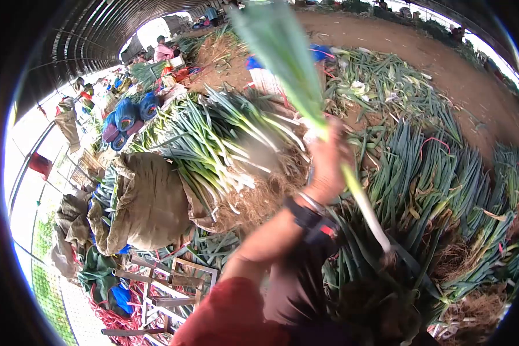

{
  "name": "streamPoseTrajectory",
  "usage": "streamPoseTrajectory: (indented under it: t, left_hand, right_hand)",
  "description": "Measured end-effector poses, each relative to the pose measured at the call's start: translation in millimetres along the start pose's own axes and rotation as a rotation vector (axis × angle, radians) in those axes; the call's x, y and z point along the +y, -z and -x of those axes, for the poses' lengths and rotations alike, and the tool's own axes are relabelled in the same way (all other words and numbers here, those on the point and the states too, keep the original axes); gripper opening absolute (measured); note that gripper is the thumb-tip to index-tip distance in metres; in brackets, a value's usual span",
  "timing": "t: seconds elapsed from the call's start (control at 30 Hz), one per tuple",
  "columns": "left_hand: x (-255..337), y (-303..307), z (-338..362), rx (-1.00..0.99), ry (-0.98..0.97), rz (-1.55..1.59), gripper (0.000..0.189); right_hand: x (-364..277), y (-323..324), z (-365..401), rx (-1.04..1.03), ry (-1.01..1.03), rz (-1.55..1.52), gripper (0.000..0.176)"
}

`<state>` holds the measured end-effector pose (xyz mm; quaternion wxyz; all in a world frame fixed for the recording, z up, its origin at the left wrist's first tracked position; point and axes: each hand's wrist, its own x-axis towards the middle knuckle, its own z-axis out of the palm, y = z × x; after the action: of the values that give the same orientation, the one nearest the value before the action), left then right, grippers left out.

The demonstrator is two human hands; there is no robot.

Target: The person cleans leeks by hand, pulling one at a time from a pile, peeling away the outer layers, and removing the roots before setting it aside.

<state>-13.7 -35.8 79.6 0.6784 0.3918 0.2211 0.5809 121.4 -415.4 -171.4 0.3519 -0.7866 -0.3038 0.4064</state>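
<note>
My left hand (327,164), reaching out from a red sleeve with a watch and a bangle at the wrist, is closed around a leek (360,202). The leek hangs at a slant in front of me. Its broad green leaves, blurred by motion, point up and away, and its white root end points down towards me. Past the hand lies a pile of leeks (236,132) with white stems and brown roots. To the right are bundled leeks (409,167), close to the held one. My right hand does not show.
A brown sack (150,202) stands at the left of the pile, with rolls of blue material (127,113) beyond it. A metal frame (167,288) is at lower left. Loose leaves (380,81) cover ground farther off. A person in pink (163,51) is in the background.
</note>
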Motion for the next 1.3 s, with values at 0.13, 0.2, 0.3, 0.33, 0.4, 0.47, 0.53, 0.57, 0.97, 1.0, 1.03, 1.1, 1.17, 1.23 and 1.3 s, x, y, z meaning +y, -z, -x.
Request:
streamPoseTrajectory:
  t: [0.13,0.2,0.3,0.33,0.4,0.47,0.53,0.57,0.97,1.0,1.03,1.1,1.17,1.23,1.3]
  left_hand:
    - [60,150,-135,0.25,-0.266,-0.381,0.043]
    - [111,278,-214,0.113,-0.42,-0.43,0.044]
    - [166,376,-276,0.604,-0.614,-0.63,0.057]
    - [168,378,-277,0.696,-0.59,-0.732,0.057]
    - [140,321,-253,0.579,-0.425,-0.896,0.057]
    - [72,248,-211,0.078,-0.181,-0.562,0.056]
    - [-1,127,-137,0.012,0.043,-0.401,0.048]
    - [-42,95,-103,-0.147,0.143,-0.279,0.045]
    - [-121,-35,104,-0.449,0.744,-0.155,0.037]
    - [-119,-39,105,-0.451,0.779,-0.168,0.036]
    - [-116,-46,106,-0.453,0.813,-0.182,0.035]
    - [-124,-43,104,-0.549,0.875,-0.126,0.034]
    - [-128,-36,108,-0.977,0.416,-0.609,0.033]
    - [-122,-34,105,-0.985,0.56,-0.569,0.031]
    - [-116,-38,99,-0.715,0.935,-0.157,0.029]
  right_hand:
    - [13,10,-7,0.005,0.003,-0.019,0.014]
    - [20,16,-13,0.005,0.02,-0.031,0.014]
    - [32,26,-19,0.007,0.078,-0.062,0.015]
    - [33,33,-21,-0.012,0.086,-0.064,0.015]
    - [7,38,-28,-0.155,0.068,0.124,0.022]
    - [-56,41,-25,-0.284,0.072,0.048,0.022]
    - [-50,42,-43,-0.258,0.259,0.292,0.019]
    - [-65,51,-46,-0.329,0.274,0.353,0.017]
    - [18,166,-133,0.28,-0.172,-0.504,0.019]
    - [27,171,-146,0.344,-0.139,-0.604,0.018]
    - [35,173,-161,0.407,-0.105,-0.705,0.018]
    - [61,178,-199,0.464,-0.052,-0.834,0.025]
    - [79,177,-218,0.521,-0.054,-0.8,0.03]
    - [92,168,-245,0.485,0.088,-0.832,0.038]
    - [111,152,-276,0.497,0.218,-0.754,0.044]
